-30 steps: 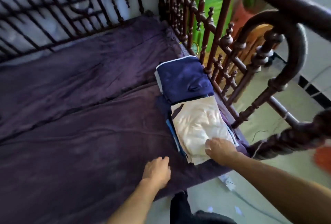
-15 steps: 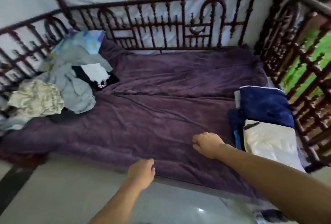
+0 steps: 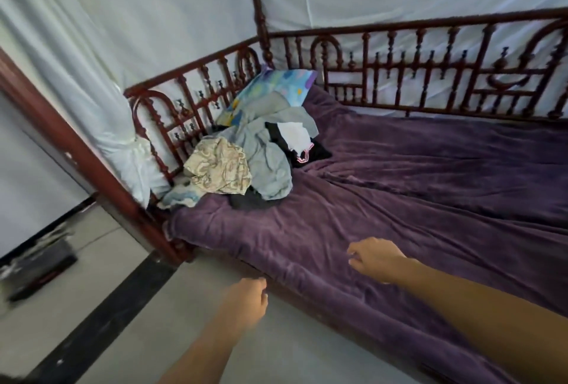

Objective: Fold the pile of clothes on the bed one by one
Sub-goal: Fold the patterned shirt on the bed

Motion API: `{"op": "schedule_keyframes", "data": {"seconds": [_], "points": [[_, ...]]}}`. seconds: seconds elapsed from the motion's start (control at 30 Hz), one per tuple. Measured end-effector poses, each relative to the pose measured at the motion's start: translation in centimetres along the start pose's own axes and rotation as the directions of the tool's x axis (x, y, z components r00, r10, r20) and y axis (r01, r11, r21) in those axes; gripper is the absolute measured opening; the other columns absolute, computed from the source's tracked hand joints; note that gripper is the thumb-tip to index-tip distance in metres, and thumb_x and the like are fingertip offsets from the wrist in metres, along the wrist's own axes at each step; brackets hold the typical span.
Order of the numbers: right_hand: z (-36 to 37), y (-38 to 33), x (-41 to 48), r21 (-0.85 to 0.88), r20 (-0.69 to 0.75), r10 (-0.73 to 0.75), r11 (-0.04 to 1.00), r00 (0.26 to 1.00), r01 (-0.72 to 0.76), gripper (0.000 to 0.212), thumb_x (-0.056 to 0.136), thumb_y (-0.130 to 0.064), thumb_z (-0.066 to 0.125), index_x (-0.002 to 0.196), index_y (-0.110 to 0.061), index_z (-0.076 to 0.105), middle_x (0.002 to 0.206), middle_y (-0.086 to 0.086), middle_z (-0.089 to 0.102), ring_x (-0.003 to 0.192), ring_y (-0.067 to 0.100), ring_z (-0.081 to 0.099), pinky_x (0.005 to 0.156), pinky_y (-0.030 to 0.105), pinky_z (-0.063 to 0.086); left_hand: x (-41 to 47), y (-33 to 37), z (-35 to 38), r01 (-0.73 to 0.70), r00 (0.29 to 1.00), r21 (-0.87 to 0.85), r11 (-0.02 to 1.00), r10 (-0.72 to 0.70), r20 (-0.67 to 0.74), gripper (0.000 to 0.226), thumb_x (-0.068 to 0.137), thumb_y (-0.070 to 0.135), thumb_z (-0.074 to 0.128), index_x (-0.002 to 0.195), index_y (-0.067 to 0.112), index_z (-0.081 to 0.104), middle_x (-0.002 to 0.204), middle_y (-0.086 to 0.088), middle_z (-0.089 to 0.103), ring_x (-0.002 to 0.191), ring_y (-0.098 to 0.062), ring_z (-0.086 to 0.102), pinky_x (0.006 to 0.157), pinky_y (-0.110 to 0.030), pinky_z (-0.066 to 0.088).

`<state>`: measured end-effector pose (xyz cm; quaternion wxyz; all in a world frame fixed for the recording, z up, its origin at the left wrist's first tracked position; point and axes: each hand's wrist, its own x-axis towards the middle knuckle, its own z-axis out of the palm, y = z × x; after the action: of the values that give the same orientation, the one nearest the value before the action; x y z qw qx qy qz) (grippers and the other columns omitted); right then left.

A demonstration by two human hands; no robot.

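Well, both of your hands are empty: your left hand (image 3: 246, 300) hangs with loosely curled fingers over the floor (image 3: 138, 306) at the edge of the bed (image 3: 307, 291), and your right hand (image 3: 375, 257) hovers, fingers also loosely bent, above the purple blanket (image 3: 415, 199). The pile of clothes (image 3: 261, 156) sits well apart from both, heaped in the far left corner against the carved wooden rail (image 3: 190, 119) and a bright printed pillow (image 3: 273, 88).

You risk dragging several pieces at once, I judge, because the heap is tangled: a crumpled cream patterned garment (image 3: 218, 168) lies on a soft, creased grey one (image 3: 270, 168), with a black-and-white piece (image 3: 295, 140) tucked beside it. A tug on one could tip others off the near corner onto the floor, or snag cloth on the rail's turned spindles.

The blanket looks plush and rippled, so folds laid on it may come out uneven unless you smooth it first.
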<state>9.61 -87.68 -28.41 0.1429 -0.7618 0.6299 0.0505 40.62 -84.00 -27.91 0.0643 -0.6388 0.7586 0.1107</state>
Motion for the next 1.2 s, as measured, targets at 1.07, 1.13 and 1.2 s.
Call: {"op": "schedule_keyframes", "data": {"seconds": [1.07, 1.13, 1.2], "points": [[-2.5, -16.2, 57.1, 0.218, 0.219, 0.155, 0.954, 0.963, -0.203, 0.038, 0.092, -0.040, 0.048, 0.128, -0.030, 0.052, 0.129, 0.000, 0.060, 0.117, 0.023, 0.057, 0.090, 0.034, 0.047, 50.1, -36.3, -10.9, -0.024, 0.987, 0.018, 1.000, 0.021, 0.161, 0.029, 0.095, 0.033, 0.042, 0.116, 0.020, 0.056, 0.115, 0.000, 0.061, 0.106, -0.018, 0.057, 0.085, -0.031, 0.045], [-1.8, -17.2, 60.2, 0.228, 0.265, 0.243, 0.925, 0.933, -0.306, 0.041, 0.093, -0.037, 0.047, 0.133, -0.029, 0.047, 0.129, 0.002, 0.060, 0.116, 0.024, 0.057, 0.089, 0.034, 0.047, 54.4, -38.0, -10.8, -0.092, 0.976, -0.008, 0.996, 0.092, 0.200, 0.031, 0.095, 0.032, 0.043, 0.121, 0.021, 0.056, 0.119, 0.001, 0.059, 0.107, -0.017, 0.057, 0.086, -0.031, 0.046], [-1.1, -18.1, 63.0, 0.217, 0.311, 0.335, 0.886, 0.889, -0.410, 0.040, 0.093, -0.036, 0.046, 0.133, -0.029, 0.045, 0.128, 0.004, 0.060, 0.113, 0.027, 0.058, 0.086, 0.034, 0.048, 58.5, -39.2, -10.6, -0.171, 0.961, -0.038, 0.985, 0.175, 0.216, 0.030, 0.095, 0.031, 0.044, 0.122, 0.023, 0.056, 0.122, 0.003, 0.054, 0.108, -0.016, 0.054, 0.086, -0.031, 0.047]]}}
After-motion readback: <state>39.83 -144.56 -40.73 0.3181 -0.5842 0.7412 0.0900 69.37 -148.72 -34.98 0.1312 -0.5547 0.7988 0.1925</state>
